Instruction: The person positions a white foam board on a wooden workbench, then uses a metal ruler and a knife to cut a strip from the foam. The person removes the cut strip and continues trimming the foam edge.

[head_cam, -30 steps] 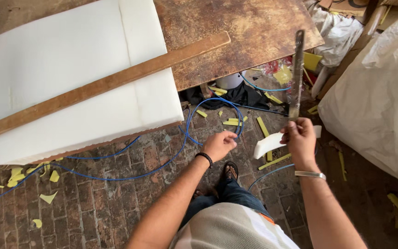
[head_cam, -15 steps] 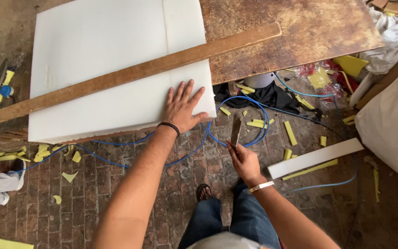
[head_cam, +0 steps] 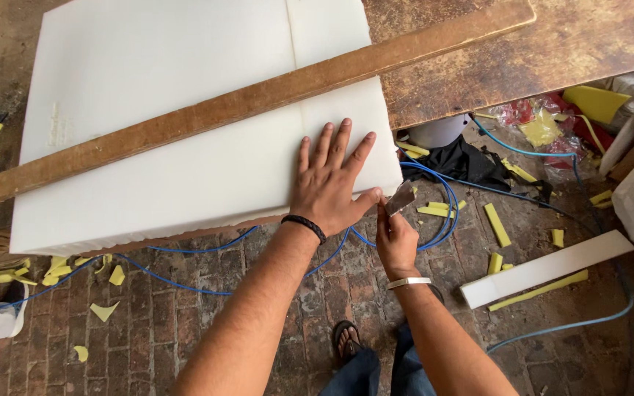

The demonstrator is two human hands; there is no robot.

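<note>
The right hand [head_cam: 396, 236] has risen, fingers clenched on a knife blade [head_cam: 401, 198] at the white foam sheet's [head_cam: 170, 95] near corner. The left hand [head_cam: 329, 183] stays flat, fingers released, on it. A wooden plank [head_cam: 207, 110] crosses the sheet on the table [head_cam: 588, 44] above a brick floor [head_cam: 185, 323].

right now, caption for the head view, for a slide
Left hand flat on white foam sheet; right hand holds blade at its corner.

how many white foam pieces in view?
2. The big white foam slab lies on the table under the wooden plank, with the left hand flat on it. The white foam strip lies on the brick floor, right. More may be hidden.
</note>
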